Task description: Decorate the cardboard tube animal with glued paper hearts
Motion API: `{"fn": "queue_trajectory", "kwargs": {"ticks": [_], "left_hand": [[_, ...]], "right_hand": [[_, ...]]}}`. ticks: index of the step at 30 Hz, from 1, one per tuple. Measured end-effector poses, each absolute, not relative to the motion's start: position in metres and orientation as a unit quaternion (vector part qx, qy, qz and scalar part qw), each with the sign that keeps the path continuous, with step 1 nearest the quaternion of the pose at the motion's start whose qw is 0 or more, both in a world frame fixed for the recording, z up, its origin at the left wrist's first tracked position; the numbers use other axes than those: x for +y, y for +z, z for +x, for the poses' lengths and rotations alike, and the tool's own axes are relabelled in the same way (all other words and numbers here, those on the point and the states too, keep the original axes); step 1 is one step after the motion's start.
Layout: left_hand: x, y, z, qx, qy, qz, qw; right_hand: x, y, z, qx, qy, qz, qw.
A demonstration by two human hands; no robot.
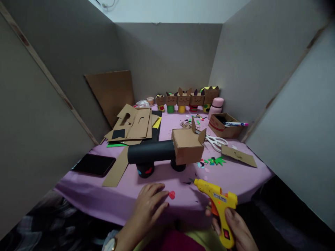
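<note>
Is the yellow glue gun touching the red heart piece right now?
Apart: the head view shows purple tablecloth between the yellow glue gun and the red heart piece.

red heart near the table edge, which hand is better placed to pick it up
Probably the left hand: a fingertip is right at the red heart, and no tool shows in its grip. The right hand is wrapped around the yellow glue gun.
</note>
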State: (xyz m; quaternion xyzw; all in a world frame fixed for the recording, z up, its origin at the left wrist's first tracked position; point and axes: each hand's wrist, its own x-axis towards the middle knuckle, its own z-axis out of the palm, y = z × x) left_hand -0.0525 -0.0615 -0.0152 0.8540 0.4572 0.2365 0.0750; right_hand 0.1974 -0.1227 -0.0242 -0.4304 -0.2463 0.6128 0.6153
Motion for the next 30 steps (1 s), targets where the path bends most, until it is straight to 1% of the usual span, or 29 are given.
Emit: {"fn": "queue_trajectory", "kwargs": {"ticks": [7, 11, 13, 16, 18, 20, 23, 25, 30], "left_hand": [[-0.063, -0.02, -0.049, 0.426, 0.252, 0.869, 0.019], [-0.067, -0.027, -0.045, 0.399, 0.3, 0.866, -0.031], [-0.069, -0.031, -0.044, 0.393, 0.323, 0.86, -0.034], [-0.073, -0.036, -0.044, 0.4, 0.349, 0.847, -0.013], [-0.075, -0.036, -0.043, 0.407, 0.37, 0.835, 0.025], [-0.075, -0.03, -0.041, 0.432, 0.406, 0.8, 0.099], [-0.068, -0.015, -0.032, 0.519, 0.49, 0.658, 0.24], [-0.057, -0.002, -0.023, 0.564, 0.547, 0.535, 0.312], [-0.024, 0.016, 0.005, 0.527, 0.641, 0.371, 0.418]], "right_hand": [[-0.122, -0.022, 0.198, -0.273, 0.611, -0.438, 0.6], [-0.122, -0.022, 0.201, -0.297, 0.619, -0.441, 0.578], [-0.122, -0.023, 0.202, -0.3, 0.629, -0.434, 0.57], [-0.122, -0.026, 0.203, -0.283, 0.627, -0.435, 0.581], [-0.121, -0.029, 0.204, -0.288, 0.632, -0.432, 0.575], [-0.12, -0.032, 0.205, -0.303, 0.636, -0.423, 0.57], [-0.118, -0.035, 0.202, -0.316, 0.636, -0.411, 0.572], [-0.118, -0.036, 0.197, -0.304, 0.629, -0.414, 0.583], [-0.119, -0.039, 0.187, -0.272, 0.614, -0.413, 0.615]]}}
